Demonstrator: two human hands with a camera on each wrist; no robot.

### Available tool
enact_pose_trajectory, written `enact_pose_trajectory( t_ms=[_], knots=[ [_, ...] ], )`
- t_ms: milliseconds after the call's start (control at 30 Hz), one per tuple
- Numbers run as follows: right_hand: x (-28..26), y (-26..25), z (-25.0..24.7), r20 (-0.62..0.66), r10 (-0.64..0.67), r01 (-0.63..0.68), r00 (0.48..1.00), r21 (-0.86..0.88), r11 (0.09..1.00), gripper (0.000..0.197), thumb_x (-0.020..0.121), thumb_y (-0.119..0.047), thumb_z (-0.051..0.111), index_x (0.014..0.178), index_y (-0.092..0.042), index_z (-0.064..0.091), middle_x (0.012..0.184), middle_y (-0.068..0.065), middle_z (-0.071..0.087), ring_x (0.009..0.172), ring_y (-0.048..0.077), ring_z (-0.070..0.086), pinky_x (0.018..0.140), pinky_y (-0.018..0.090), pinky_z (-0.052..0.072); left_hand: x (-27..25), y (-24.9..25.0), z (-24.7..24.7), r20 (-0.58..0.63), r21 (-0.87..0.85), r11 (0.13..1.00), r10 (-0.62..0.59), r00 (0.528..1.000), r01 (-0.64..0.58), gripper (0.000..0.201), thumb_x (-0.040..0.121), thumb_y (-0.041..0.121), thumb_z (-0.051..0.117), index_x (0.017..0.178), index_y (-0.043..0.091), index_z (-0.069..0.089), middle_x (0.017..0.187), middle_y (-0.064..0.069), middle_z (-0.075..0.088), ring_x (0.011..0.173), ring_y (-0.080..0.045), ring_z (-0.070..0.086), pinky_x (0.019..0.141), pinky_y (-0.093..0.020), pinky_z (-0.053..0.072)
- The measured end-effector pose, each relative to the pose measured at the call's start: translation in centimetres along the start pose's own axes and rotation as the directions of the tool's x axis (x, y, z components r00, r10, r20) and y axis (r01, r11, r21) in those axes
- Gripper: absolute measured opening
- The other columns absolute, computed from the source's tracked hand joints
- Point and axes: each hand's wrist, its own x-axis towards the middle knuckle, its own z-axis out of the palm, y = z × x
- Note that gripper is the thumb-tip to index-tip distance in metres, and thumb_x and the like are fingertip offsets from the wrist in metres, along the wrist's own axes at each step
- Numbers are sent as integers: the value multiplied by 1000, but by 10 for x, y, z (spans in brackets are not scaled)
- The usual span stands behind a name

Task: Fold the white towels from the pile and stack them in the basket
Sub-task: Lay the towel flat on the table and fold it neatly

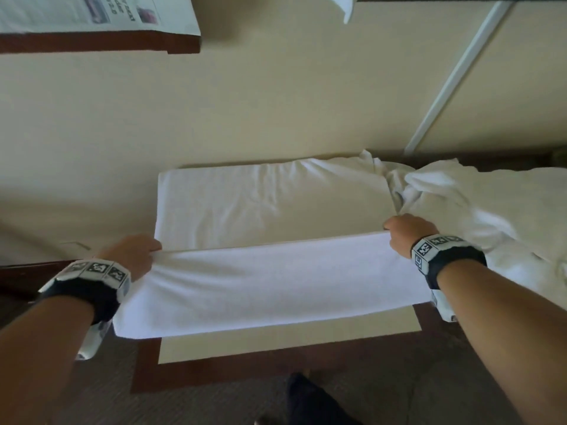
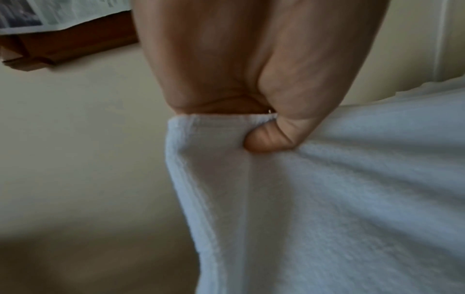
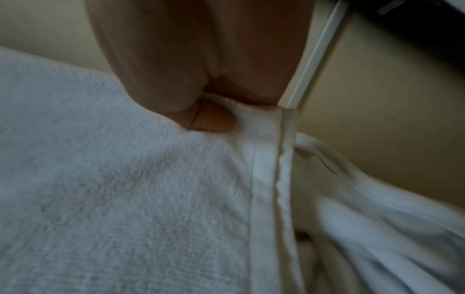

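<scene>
- A white towel [image 1: 270, 280] lies spread across the near part of the table [image 1: 147, 378], at about 6 o'clock in the head view, with its near long edge folded up and over toward the far side.
- The left hand [image 1: 133, 256] grasps the towel's left corner at about 8 o'clock; in the left wrist view the thumb [image 2: 266, 139] presses into the cloth and the fingers are curled under the folded edge, so the corner [image 2: 221, 127] is pinched tight.
- The right hand [image 1: 405, 234] grasps the towel's right corner at about 3 o'clock; the right wrist view shows its thumb [image 3: 214, 119] clamped down on the hemmed edge [image 3: 266, 159], fingers closed beneath.
- The raised flap runs straight between the 2 hands, and the flat far half [image 1: 260, 204] of the towel shows beyond it at 12 o'clock from the flap.
- A rumpled pile of towels [image 1: 460, 204] sits just beside the right hand, at about 2 o'clock, touching the spread towel's far right corner.
- A newspaper [image 1: 76, 10] lies on a wooden ledge at 11 o'clock, well apart from the towel.
- A white rod [image 1: 460, 72] slants down at 1 o'clock, ending near the pile.
- The table has a pale top with a dark brown border.
</scene>
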Motion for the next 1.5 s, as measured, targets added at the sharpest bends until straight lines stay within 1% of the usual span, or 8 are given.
enact_pose_trajectory(
  t_ms=[233,367,500,667,833,967,1133,1500],
  knots=[
    [81,-3,-25,-155,14,-17,988,-13,1000,29,89,-12,55,117,-19,63,113,10,65,105,34,60,84,41,47,53,8,-41,-211,-216,974,-114,971,67,36,88,-2,54,114,18,68,126,-13,66,110,-37,60,101,-47,45],
    [80,-12,4,-259,5,-11,966,-22,1000,48,86,-24,58,133,-18,49,140,9,47,123,34,46,99,46,39,41,35,-4,-250,-152,988,-52,967,14,70,89,29,65,153,24,36,156,-8,41,134,-36,47,109,-51,39],
    [40,-33,62,-196,-75,97,978,103,990,49,91,-38,44,138,-23,39,153,9,29,128,34,41,97,48,41,10,60,67,-80,-255,966,30,996,-49,75,98,62,40,160,37,8,170,3,-1,155,-27,11,122,-53,21],
    [-2,-36,120,-30,-35,42,999,232,972,62,99,-57,16,152,-38,-9,163,-2,-21,151,27,-10,118,59,13,-31,66,110,-106,-255,965,28,994,-55,82,83,78,0,156,43,-14,166,6,-25,154,-24,-14,124,-50,0],
    [-44,-38,126,-48,-17,28,999,245,969,59,96,-56,33,148,-35,17,164,1,2,149,31,12,112,54,31,-77,63,118,-176,-210,975,40,984,-77,85,82,78,21,155,35,31,166,-6,22,150,-35,26,117,-55,27],
    [-74,-39,122,-74,13,0,997,172,985,43,88,-50,42,124,-27,41,136,4,40,116,28,47,88,44,48,-107,63,119,-218,-102,988,96,971,-120,66,78,70,40,121,27,64,127,-12,59,106,-39,63,87,-56,52],
    [-80,-36,103,50,18,-24,999,120,993,35,90,-43,38,111,-18,52,114,5,50,100,28,57,80,38,44,-112,65,108,-193,-40,996,76,978,-85,42,87,64,52,108,28,58,100,2,52,89,-21,59,76,-38,49],
    [35,-35,21,-29,-99,100,995,37,994,19,94,-23,47,109,-15,56,103,4,56,92,28,62,69,34,44,21,85,11,-96,-58,987,143,985,-149,36,98,46,52,127,26,53,124,2,55,110,-20,58,90,-36,49]
  ],
)
